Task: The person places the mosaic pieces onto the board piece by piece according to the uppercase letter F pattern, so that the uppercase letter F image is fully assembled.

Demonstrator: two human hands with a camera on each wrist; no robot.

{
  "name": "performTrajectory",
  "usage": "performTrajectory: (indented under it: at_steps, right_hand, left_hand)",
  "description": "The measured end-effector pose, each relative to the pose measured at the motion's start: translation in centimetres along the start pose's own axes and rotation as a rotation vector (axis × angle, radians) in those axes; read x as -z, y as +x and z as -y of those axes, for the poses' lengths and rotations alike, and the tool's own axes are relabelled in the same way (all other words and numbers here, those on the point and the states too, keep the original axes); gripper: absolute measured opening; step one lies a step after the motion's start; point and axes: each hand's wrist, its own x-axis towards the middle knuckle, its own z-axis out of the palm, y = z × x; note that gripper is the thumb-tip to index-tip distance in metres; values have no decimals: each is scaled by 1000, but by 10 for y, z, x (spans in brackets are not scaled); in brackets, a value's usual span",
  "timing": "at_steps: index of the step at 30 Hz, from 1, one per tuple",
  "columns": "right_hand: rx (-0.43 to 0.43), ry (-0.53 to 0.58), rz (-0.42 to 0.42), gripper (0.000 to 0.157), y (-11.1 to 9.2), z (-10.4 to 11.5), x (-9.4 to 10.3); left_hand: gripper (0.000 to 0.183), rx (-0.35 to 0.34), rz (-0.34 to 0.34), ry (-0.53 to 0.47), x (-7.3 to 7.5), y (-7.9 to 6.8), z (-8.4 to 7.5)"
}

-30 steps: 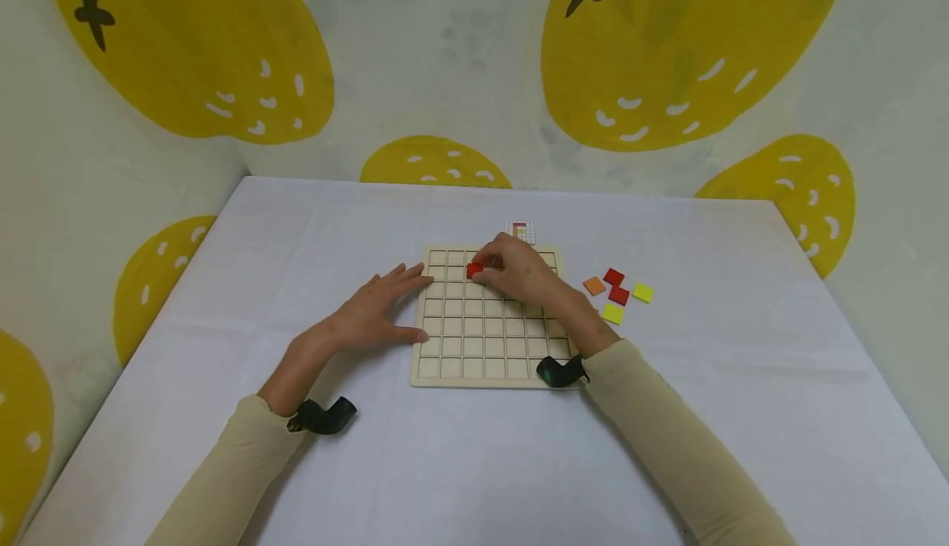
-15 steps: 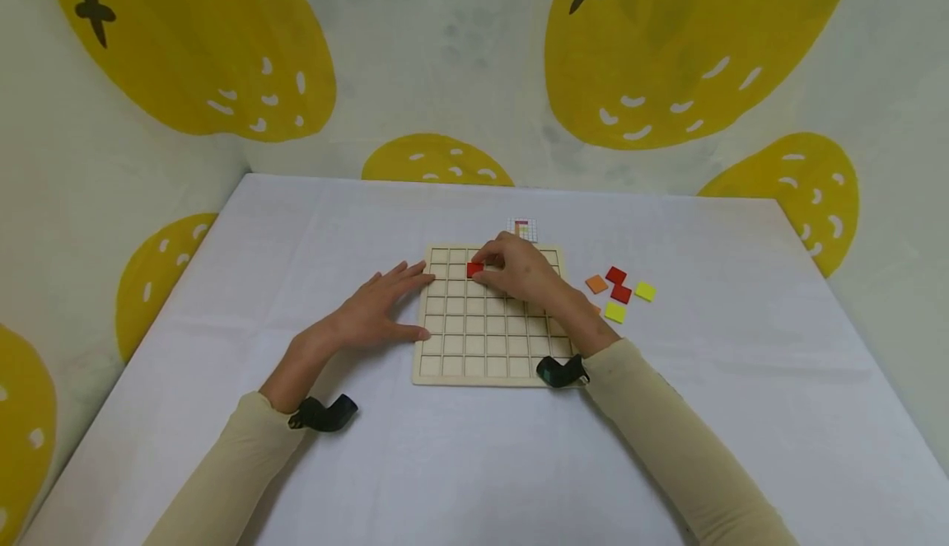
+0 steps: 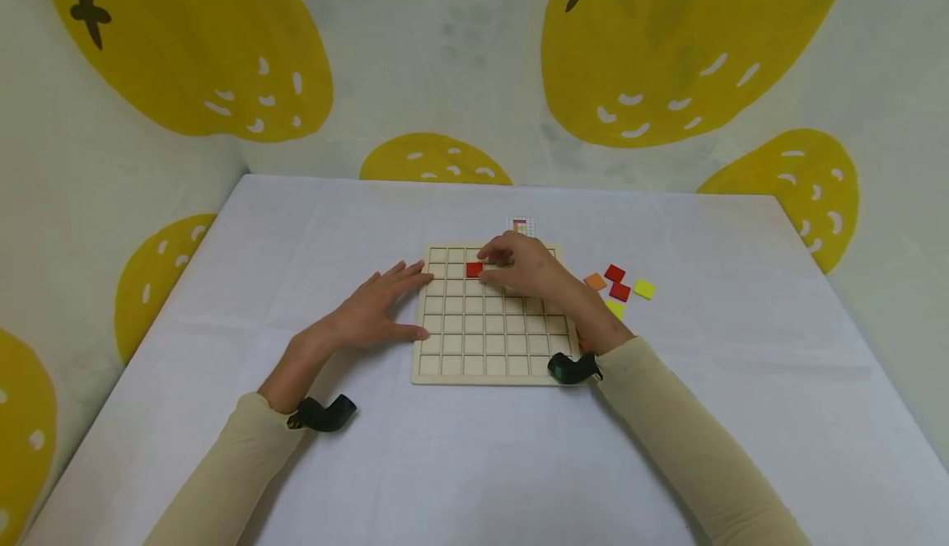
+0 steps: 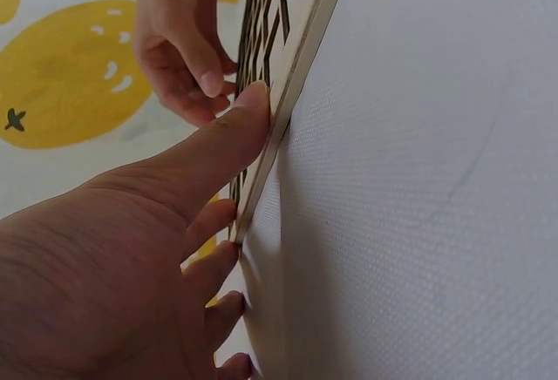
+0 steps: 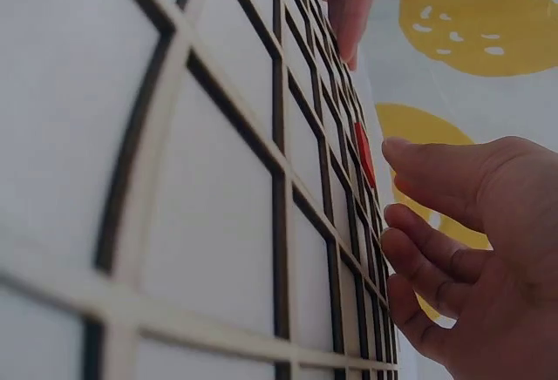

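Note:
A light wooden grid board point(image 3: 474, 371) lies flat on the white table, with a red square tile point(image 3: 474, 270) sitting in one cell of its second row from the back. My right hand point(image 3: 525, 268) hovers over the board just right of that tile, fingers bent loosely and apart from it. In the right wrist view the red tile point(image 5: 364, 155) lies in the grid, with nothing between thumb and fingers. My left hand point(image 3: 378, 309) rests at the board's left edge, fingers spread. The left wrist view shows its thumb point(image 4: 222, 140) on the board's rim.
Right of the board lie loose tiles: red ones point(image 3: 619, 291), a yellow tile point(image 3: 644, 289), another partly behind the right arm, and an orange tile point(image 3: 596, 281). A small printed grid card point(image 3: 521, 224) lies behind the board. Patterned walls rise behind and left of the table.
My right hand has let go of the red tile and drawn slightly to the right, leaving the tile in its cell. The left hand stays in place at the board's edge.

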Motion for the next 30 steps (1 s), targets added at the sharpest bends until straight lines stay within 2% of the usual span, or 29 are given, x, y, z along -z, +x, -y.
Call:
performTrajectory:
  at_steps: [16,30]
  right_hand:
    - [-8,52,-76,29,-26,-13,32]
    - [-68,5,-133,27,-43,-34,48]
  left_hand:
    - [88,-3,-8,-11,0,-1,-1]
    - [89,8,0,-23,0,-2,-2]
